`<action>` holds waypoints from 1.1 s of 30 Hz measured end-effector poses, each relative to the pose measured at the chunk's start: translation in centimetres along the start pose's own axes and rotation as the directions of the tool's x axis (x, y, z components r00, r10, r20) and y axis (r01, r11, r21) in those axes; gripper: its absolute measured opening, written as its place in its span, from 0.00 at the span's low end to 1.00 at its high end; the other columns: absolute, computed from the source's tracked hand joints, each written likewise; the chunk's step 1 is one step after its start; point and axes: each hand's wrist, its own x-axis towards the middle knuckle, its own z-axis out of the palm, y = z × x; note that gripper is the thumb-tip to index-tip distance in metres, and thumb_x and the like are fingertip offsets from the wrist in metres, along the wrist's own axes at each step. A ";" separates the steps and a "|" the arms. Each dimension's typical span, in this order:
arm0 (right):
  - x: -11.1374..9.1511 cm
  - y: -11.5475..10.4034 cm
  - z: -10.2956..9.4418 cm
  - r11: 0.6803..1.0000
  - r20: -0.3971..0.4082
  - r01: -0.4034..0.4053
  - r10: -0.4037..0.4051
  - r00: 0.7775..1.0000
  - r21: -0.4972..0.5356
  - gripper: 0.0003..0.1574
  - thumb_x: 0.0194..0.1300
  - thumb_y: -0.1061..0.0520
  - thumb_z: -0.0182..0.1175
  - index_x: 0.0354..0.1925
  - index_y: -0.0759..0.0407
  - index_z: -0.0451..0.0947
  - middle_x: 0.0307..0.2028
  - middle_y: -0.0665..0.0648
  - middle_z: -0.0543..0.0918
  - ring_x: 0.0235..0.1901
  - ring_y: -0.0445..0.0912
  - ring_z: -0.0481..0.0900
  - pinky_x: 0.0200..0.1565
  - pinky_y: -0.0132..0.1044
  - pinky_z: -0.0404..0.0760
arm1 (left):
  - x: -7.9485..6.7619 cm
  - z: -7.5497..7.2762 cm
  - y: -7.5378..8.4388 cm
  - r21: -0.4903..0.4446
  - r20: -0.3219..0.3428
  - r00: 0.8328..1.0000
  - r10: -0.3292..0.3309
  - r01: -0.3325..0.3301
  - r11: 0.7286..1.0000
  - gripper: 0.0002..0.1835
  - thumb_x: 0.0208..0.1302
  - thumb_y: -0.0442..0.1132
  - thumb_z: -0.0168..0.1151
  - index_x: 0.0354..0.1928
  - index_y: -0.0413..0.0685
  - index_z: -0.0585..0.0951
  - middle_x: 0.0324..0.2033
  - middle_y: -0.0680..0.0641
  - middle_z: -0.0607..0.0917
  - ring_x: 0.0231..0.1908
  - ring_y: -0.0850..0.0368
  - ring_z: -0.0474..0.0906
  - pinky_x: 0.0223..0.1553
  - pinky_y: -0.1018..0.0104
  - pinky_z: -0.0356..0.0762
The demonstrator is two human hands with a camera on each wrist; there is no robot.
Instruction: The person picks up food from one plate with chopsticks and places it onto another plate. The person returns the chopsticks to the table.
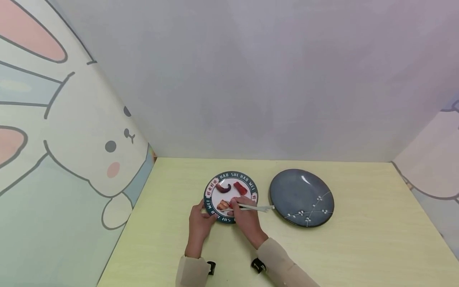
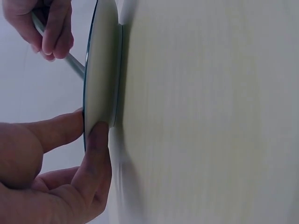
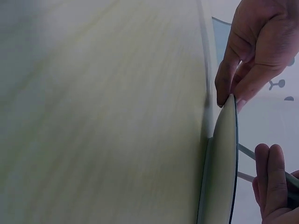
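A round plate [image 1: 229, 196] with a dark green lettered rim stands on the table. My left hand [image 1: 201, 223] pinches its near-left edge; the left wrist view shows the thumb [image 2: 58, 130] on top and fingers below. My right hand [image 1: 248, 220] grips a pair of pale chopsticks [image 1: 264, 208] over the plate's near right side. Their tips are beside an orange-brown food piece [image 1: 222, 205]; whether they clasp it I cannot tell. Farther back on the plate lie a dark curved piece [image 1: 223, 189] and a red piece [image 1: 240, 188].
A larger blue-grey plate [image 1: 297, 191] with white blossoms sits right of the lettered plate. Both rest on a pale yellow table [image 1: 369, 223]. A grey wall [image 1: 272, 99] rises behind, and a rabbit mural [image 1: 86, 131] covers the left wall.
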 end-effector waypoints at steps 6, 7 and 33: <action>-0.2 -0.1 0.2 1.000 -0.029 0.028 -0.028 0.999 -0.003 0.13 0.76 0.65 0.61 0.50 0.73 0.87 0.39 0.67 0.86 0.31 0.50 0.92 0.38 0.33 0.87 | 0.1 0.0 0.0 0.012 0.003 1.000 -0.005 0.005 1.000 0.41 0.57 0.24 0.75 0.73 0.26 0.69 0.56 0.32 0.78 0.39 0.50 0.82 0.33 0.67 0.78; -0.2 -0.1 0.2 1.000 -0.037 0.022 -0.022 0.999 -0.001 0.13 0.76 0.65 0.61 0.50 0.73 0.87 0.39 0.66 0.87 0.31 0.50 0.92 0.38 0.33 0.87 | 0.1 0.1 0.0 0.014 0.003 1.000 -0.008 0.008 1.000 0.41 0.57 0.24 0.75 0.73 0.26 0.69 0.56 0.32 0.78 0.39 0.50 0.82 0.33 0.67 0.78; -0.3 1.3 0.1 0.980 -0.172 -0.041 0.076 0.982 0.195 0.12 0.77 0.64 0.61 0.43 0.73 0.87 0.38 0.72 0.89 0.30 0.57 0.92 0.36 0.35 0.88 | -0.2 -0.1 0.3 0.000 0.005 1.000 -0.014 0.014 1.000 0.42 0.59 0.24 0.74 0.74 0.25 0.68 0.57 0.33 0.77 0.38 0.52 0.81 0.32 0.69 0.76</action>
